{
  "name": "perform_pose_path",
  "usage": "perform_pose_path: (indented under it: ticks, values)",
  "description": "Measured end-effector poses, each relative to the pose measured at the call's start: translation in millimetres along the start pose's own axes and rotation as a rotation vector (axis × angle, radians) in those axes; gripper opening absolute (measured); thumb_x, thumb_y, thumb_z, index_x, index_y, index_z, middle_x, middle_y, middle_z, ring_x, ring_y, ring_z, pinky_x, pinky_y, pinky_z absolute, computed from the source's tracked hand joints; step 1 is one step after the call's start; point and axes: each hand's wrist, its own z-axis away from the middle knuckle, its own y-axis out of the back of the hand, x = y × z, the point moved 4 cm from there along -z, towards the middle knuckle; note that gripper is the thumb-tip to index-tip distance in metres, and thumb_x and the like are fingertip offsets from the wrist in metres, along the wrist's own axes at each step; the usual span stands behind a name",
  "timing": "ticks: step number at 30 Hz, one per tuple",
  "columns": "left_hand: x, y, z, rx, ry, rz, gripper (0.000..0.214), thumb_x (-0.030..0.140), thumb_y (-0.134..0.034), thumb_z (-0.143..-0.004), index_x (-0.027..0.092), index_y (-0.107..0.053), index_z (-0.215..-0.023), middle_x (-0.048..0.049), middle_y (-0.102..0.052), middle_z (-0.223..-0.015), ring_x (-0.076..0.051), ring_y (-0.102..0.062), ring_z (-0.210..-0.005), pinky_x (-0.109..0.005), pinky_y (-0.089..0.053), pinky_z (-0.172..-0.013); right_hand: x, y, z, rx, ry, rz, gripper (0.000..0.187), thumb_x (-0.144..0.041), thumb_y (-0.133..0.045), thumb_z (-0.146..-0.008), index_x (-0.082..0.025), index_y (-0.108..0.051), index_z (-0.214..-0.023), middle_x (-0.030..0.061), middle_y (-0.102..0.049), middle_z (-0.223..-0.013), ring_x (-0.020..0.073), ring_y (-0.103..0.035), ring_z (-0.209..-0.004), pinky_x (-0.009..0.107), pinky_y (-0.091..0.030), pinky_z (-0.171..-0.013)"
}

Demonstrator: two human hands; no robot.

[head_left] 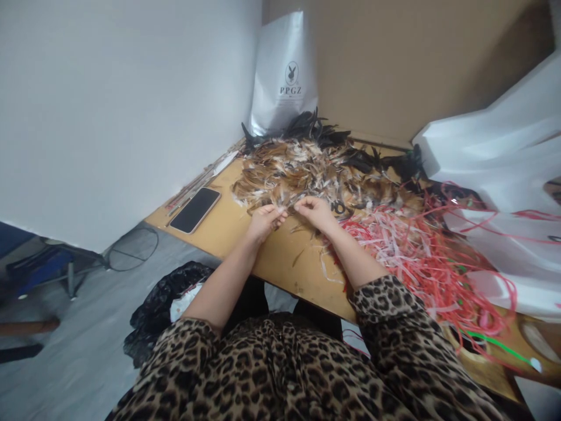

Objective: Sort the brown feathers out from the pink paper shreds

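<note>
My left hand (266,222) is closed in a pinch at the front edge of a heap of brown and white feathers (289,166). A pale feather (281,209) shows at its fingertips, its outline blurred against the heap. Close by on the right, my right hand (316,214) also has thumb and forefinger pressed together. Whatever lies between those fingers is too small to make out. Black feathers (313,126) lie along the back of the heap. Small scissors (337,207) show their dark handles just beside my right hand.
A smartphone (195,210) lies on the wooden table (236,234) at left. Tangled red and pink ribbons (416,257) spread across the right side. A white bag (284,76) stands in the back corner; more white bags (504,152) are at right. Below, a black plastic bag (162,304) sits on the floor.
</note>
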Motion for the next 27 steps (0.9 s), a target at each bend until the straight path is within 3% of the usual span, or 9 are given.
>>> perform_pose_path:
  ticks: [5,10,20,27]
  values:
    - [3,6.3,-2,0.084,-0.019,0.12,0.022,0.027,-0.07,-0.063,0.011,-0.064,-0.078,-0.0021,-0.065,-0.069,-0.003,-0.053,-0.052,-0.014,-0.039,-0.049,2,-1,3,-0.033,0.232,0.561,0.015,-0.024,-0.055,-0.073,-0.018,-0.066,-0.081,0.0061,-0.061,-0.083,0.0174,-0.054,-0.078,0.029,-0.04,-0.072]
    - [5,5.8,-2,0.108,-0.003,0.145,0.019,0.024,-0.069,-0.065,0.011,-0.063,-0.077,-0.0024,-0.065,-0.07,-0.003,-0.053,-0.053,-0.014,-0.038,-0.049,3,-12,10,-0.068,0.277,0.806,0.018,-0.022,-0.048,-0.078,-0.02,-0.065,-0.084,0.0083,-0.059,-0.091,0.0195,-0.053,-0.087,0.028,-0.039,-0.07]
    - [5,11.1,-4,0.127,-0.049,0.156,0.017,0.023,-0.069,-0.065,0.011,-0.065,-0.078,-0.0076,-0.068,-0.093,-0.003,-0.056,-0.06,-0.014,-0.041,-0.052,-22,8,5,-0.156,0.354,0.608,0.011,-0.017,-0.051,-0.069,-0.017,-0.06,-0.075,0.0037,-0.055,-0.076,0.0141,-0.05,-0.069,0.025,-0.038,-0.066]
    - [1,4.9,-1,-0.019,0.013,0.098,0.022,0.027,-0.07,-0.064,0.01,-0.065,-0.078,-0.0115,-0.066,-0.101,-0.006,-0.061,-0.064,-0.015,-0.043,-0.053,-44,19,9,-0.176,0.395,0.54,0.009,-0.015,-0.05,-0.066,-0.016,-0.057,-0.072,0.0045,-0.055,-0.078,0.0133,-0.05,-0.067,0.025,-0.039,-0.065]
